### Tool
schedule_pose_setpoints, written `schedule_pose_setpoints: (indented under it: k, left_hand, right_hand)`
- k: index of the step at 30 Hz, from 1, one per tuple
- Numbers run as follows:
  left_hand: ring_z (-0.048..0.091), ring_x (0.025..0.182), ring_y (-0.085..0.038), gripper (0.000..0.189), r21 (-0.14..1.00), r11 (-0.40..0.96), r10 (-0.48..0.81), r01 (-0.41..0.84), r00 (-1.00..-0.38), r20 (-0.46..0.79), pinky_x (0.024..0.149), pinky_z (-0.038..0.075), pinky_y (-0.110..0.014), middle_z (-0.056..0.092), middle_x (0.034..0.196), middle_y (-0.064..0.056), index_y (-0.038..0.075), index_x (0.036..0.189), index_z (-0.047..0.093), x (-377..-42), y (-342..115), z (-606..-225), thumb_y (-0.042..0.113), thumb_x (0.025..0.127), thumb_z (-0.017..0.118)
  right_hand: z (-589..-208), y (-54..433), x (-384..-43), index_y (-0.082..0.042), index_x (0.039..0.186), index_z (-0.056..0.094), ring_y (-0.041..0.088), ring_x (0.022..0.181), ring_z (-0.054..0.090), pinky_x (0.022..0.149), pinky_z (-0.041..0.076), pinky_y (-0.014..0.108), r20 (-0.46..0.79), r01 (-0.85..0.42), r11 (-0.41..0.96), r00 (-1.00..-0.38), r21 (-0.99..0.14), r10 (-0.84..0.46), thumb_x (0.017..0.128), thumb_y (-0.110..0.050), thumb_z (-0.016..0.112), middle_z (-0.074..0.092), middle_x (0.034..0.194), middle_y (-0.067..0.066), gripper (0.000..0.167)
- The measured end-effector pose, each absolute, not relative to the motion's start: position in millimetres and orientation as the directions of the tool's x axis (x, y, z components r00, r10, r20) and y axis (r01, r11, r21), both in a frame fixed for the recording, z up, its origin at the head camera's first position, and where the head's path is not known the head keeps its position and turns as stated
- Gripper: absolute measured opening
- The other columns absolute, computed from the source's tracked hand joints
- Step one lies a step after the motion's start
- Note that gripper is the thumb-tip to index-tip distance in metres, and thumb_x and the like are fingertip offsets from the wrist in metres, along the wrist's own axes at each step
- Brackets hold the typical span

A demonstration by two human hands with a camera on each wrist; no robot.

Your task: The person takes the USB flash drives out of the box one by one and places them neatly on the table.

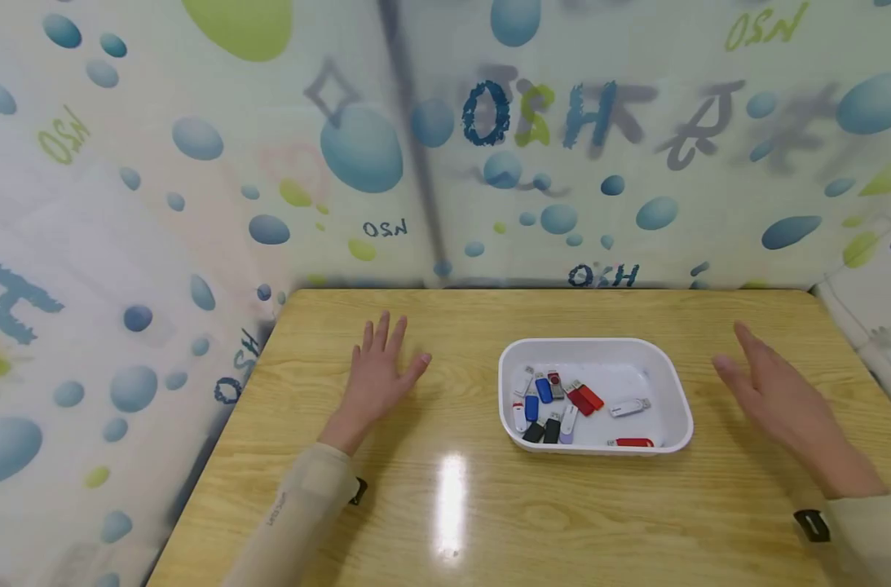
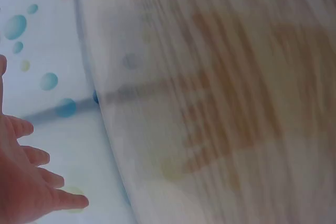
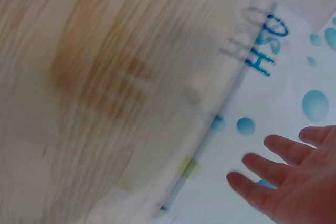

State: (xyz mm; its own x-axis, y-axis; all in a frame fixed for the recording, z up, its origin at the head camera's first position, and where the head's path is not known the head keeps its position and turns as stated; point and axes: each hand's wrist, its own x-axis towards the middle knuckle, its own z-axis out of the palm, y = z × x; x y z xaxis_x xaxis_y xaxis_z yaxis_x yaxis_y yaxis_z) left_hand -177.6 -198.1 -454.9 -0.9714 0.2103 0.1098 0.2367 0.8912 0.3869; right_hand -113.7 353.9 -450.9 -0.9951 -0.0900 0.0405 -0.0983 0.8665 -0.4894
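My left hand (image 1: 375, 371) hovers over the left part of the wooden table, fingers spread and holding nothing. Over on the right, my right hand (image 1: 786, 403) is held beside the white tray (image 1: 595, 346), apart from it, with straight fingers and nothing in its grasp. Several USB flash drives lie in the tray, mostly at its left: blue (image 1: 531, 408), black (image 1: 552, 429), red (image 1: 580, 402) and white ones. A white drive (image 1: 629, 407) and a red drive (image 1: 632, 443) lie further right. Both wrist views show extended fingers above the table, with no drive in sight.
The wooden table (image 1: 416, 505) has its far edge against a patterned curtain (image 1: 430, 163) with blue and green spots. More of this curtain hangs along the left side. A bright light reflection shows on the tabletop between the left arm and the tray.
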Motion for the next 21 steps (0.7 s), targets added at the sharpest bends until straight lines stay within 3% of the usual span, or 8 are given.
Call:
schedule_pose_setpoints:
  k: [5, 10, 14, 21]
  left_hand:
    - [0.012, 0.154, -0.049, 0.078, 0.515, 0.815, 0.216, 0.263, -0.965, 0.151, 0.121, 0.022, -0.07, 0.017, 0.169, -0.023, 0.007, 0.162, 0.03, -173, -184, -453, 0.052, 0.104, 0.054]
    - [0.02, 0.153, -0.047, 0.071, 0.616, 0.745, 0.208, 0.258, -0.966, 0.153, 0.121, 0.029, -0.065, 0.024, 0.167, -0.022, 0.004, 0.159, 0.037, -170, -171, -452, 0.047, 0.105, 0.056]
    - [0.033, 0.147, -0.046, 0.069, 0.682, 0.689, 0.214, 0.247, -0.968, 0.135, 0.118, 0.035, -0.065, 0.031, 0.164, -0.022, 0.005, 0.157, 0.04, -168, -161, -455, 0.047, 0.105, 0.055]
    - [0.04, 0.145, -0.04, 0.063, 0.784, 0.584, 0.224, 0.21, -0.97, 0.093, 0.117, 0.04, -0.06, 0.042, 0.158, -0.018, 0.006, 0.154, 0.045, -159, -145, -453, 0.046, 0.106, 0.053]
  right_hand:
    - [-445, 338, -110, 0.009, 0.159, 0.02, 0.064, 0.128, 0.042, 0.093, 0.04, 0.078, 0.01, -0.073, 0.861, -0.997, -0.503, -0.079, 0.112, -0.041, 0.04, 0.039, 0.149, 0.041, 0.071]
    - [-443, 324, -108, 0.009, 0.144, 0.048, 0.05, 0.107, 0.064, 0.077, 0.059, 0.058, -0.05, -0.042, 0.866, -0.996, -0.499, -0.077, 0.11, -0.045, 0.045, 0.063, 0.126, 0.032, 0.064]
    - [-443, 317, -102, 0.009, 0.134, 0.059, 0.035, 0.091, 0.071, 0.065, 0.059, 0.04, -0.071, -0.024, 0.853, -0.995, -0.521, -0.071, 0.109, -0.044, 0.048, 0.074, 0.104, 0.021, 0.06]
    - [-446, 310, -94, 0.008, 0.124, 0.067, 0.022, 0.079, 0.069, 0.062, 0.054, 0.031, -0.067, 0.001, 0.827, -0.997, -0.563, -0.044, 0.11, -0.043, 0.047, 0.075, 0.09, 0.008, 0.057]
